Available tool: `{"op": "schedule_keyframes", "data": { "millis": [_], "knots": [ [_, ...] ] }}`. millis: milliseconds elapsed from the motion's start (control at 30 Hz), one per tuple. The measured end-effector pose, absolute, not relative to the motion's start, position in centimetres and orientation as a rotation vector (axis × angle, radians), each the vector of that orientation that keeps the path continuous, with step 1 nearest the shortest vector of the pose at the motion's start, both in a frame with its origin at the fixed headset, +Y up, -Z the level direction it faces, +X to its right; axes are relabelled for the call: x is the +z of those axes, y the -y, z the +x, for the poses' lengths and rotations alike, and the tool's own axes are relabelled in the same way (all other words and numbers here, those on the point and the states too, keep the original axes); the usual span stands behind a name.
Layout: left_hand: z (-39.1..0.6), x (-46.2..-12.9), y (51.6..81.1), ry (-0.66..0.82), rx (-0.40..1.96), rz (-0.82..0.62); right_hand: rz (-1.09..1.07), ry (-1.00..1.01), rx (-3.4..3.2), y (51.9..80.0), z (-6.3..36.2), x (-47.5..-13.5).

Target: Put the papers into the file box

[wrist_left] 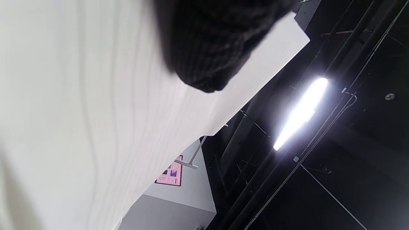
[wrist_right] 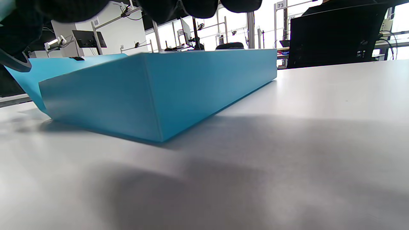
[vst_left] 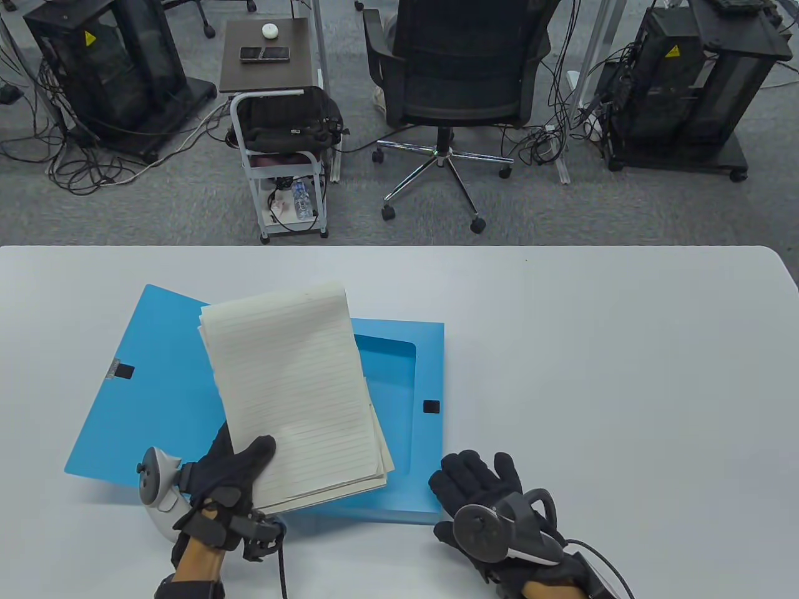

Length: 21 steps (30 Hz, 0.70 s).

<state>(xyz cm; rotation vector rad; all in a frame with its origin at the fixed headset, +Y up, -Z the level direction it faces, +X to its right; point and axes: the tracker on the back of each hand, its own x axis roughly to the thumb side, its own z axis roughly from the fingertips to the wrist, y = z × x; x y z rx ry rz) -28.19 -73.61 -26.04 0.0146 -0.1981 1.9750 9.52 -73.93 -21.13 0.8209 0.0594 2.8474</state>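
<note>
A blue file box [vst_left: 399,368] lies open on the white table, its lid [vst_left: 143,387] folded out to the left. My left hand [vst_left: 237,474] grips the near edge of a stack of lined papers [vst_left: 293,387], thumb on top, holding it over the box and lid. In the left wrist view the papers [wrist_left: 80,111] fill the frame under my thumb [wrist_left: 207,48]. My right hand [vst_left: 480,493] rests open on the table at the box's near right corner, fingers spread, holding nothing. The right wrist view shows the box's outer wall [wrist_right: 159,86] close ahead.
The table's far edge [vst_left: 399,247] runs across the middle of the table view. Beyond it on the floor stand an office chair [vst_left: 455,81], a small cart [vst_left: 281,125] and equipment racks. The table's right half [vst_left: 624,387] is bare white surface.
</note>
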Motion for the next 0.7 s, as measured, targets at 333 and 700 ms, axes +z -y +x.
{"op": "schedule_keyframes", "data": {
  "millis": [333,700],
  "knots": [
    [-28.4,-25.4,74.2,0.122,1.963,0.021,0.890,-0.189,2.983,75.8,8.6,-20.6],
    [-32.0,-27.4,71.6,-0.011,1.769,-0.049,0.837,-0.108,2.932,75.4,8.8,-21.0]
  ]
}}
